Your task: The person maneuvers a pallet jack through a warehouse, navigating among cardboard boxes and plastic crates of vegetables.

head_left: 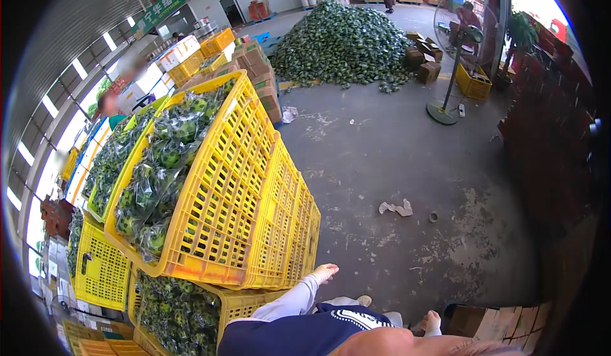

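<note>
My left hand (326, 272), in a pale sleeve, hangs with its fingers loosely extended and nothing in it. It is just right of a stack of yellow plastic crates (219, 209). Green fruit (167, 159) wrapped in clear plastic fills the top crate to its rim. Low in the view, my right hand (432, 323) hangs near my body, close to some cardboard boxes (503, 323). Its fingers are too small and partly hidden to read, and I see no object in it.
A large heap of wrapped green fruit (344, 44) lies on the grey floor (375, 139) ahead. A standing fan (442, 111) and a yellow crate (473, 83) are on the right. Torn paper (396, 208) lies on the floor. Another person (111, 106) is behind the crates at left.
</note>
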### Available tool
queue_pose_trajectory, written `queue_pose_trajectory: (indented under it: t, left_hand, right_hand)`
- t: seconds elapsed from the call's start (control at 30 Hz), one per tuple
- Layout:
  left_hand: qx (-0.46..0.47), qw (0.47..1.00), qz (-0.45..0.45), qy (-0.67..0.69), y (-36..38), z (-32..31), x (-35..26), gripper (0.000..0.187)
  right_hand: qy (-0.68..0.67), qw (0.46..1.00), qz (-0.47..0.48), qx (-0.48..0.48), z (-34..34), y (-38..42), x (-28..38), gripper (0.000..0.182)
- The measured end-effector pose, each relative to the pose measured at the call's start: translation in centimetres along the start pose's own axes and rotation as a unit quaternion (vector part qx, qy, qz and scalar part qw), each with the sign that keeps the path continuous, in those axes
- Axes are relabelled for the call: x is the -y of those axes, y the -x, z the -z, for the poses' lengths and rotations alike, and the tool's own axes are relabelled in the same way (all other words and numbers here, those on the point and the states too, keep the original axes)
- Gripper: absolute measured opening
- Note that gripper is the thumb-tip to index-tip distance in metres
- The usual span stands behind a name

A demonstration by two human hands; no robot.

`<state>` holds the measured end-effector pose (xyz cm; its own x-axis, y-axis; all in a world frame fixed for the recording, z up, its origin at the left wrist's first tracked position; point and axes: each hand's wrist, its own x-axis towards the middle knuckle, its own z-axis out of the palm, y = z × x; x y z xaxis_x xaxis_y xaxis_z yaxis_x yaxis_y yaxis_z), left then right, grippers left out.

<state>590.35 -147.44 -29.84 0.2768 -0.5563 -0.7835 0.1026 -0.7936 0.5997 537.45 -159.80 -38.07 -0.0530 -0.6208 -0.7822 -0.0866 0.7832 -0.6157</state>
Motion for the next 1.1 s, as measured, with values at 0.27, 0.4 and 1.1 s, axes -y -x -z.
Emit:
queue_pose_trajectory:
  t: [0.27, 0.4, 1.1]
  left_hand:
    - [-0.062, 0.973, 0.163, 0.153, -1.7, -2.1, -2.6, 0.049]
    - [-0.095, 0.966, 0.211, 0.119, -7.6, -4.9, -5.7, 0.048]
    - [-0.278, 0.705, -0.148, 0.635, -26.4, 15.3, -34.0, 0.091]
  right_hand:
    - [0.249, 0.961, -0.058, 0.103, -1.9, -9.8, 5.0, 0.02]
    - [0.373, 0.916, -0.042, 0.143, -2.0, -16.6, 11.7, 0.019]
    - [0.147, 0.963, 0.038, 0.222, -39.7, -45.4, 63.3, 0.029]
